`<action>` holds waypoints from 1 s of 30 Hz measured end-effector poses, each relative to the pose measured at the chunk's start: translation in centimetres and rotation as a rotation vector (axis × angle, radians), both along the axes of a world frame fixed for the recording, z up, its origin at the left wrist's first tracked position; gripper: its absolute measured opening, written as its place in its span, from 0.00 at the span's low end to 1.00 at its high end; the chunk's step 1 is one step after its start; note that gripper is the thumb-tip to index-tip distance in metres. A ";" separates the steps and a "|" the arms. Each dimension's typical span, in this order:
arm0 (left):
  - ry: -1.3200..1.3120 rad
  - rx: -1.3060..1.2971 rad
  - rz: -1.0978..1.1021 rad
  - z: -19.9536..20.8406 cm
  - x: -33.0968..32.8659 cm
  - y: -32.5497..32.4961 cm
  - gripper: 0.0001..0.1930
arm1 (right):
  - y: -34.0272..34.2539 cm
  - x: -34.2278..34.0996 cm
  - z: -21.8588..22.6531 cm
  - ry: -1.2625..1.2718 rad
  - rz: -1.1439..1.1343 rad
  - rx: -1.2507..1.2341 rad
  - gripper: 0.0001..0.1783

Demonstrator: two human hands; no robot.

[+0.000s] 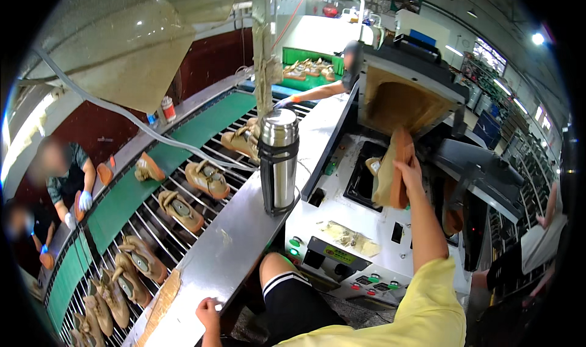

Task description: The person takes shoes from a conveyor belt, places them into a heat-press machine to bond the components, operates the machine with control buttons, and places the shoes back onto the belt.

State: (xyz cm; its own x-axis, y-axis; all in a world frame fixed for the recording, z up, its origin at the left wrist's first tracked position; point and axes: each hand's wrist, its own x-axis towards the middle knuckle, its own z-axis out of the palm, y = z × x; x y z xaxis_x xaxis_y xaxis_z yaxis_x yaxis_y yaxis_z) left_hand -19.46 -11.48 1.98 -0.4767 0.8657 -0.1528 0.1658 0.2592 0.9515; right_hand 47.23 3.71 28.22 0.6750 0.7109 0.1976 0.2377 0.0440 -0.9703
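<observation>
My right hand (411,175) grips a beige shoe (384,179) by its orange-brown sole (401,170), the sole turned toward my palm. The shoe is tilted upright over the dark well (364,179) of a white machine (332,216), beneath its raised lid (400,97). At the lower middle, my left hand (209,314) is beside the metal ledge (226,240), fingers curled. A small white spot shows at its fingertips; what it is I cannot make out.
A steel thermos (279,164) stands on the ledge near the machine. Left of it, a roller conveyor (155,225) carries several beige shoes (180,211) beside a green belt (131,197). Co-workers (70,176) handle soles across the line; another person's arm (320,93) reaches over the far end.
</observation>
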 end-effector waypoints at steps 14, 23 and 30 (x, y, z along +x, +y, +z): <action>-0.014 0.098 0.159 -1.1 -3.3 -2.0 0.07 | 10.5 -4.6 -4.0 -0.489 -0.409 -1.069 0.47; -0.009 0.139 0.184 -2.0 4.1 3.2 0.29 | -8.0 3.2 -8.0 -0.956 -0.322 -0.430 0.29; -0.944 -0.168 -0.308 5.2 22.9 9.3 0.36 | -17.5 14.3 -4.2 -1.027 -0.610 -0.591 0.40</action>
